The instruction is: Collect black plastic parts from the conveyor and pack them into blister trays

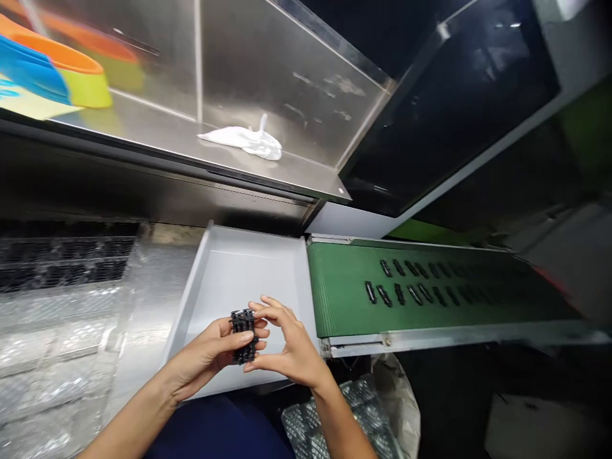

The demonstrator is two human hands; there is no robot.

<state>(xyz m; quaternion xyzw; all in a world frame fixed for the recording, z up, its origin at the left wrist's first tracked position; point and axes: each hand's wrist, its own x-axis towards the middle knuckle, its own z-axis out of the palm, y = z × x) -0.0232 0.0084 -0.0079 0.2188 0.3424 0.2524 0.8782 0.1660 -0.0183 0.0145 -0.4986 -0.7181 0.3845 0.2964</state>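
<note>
Left hand (210, 349) grips a stack of black slotted parts (242, 344) over the white tray (258, 258); right hand (294, 344) pinches its ends, green conveyor belt (342, 287) just alongside!

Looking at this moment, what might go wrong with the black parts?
The left hand holds a cluster of black parts, with the right hand against it; one might slip into the white tray below. On the green belt, similar parts lie close together and might be nudged out of their rows.
</note>
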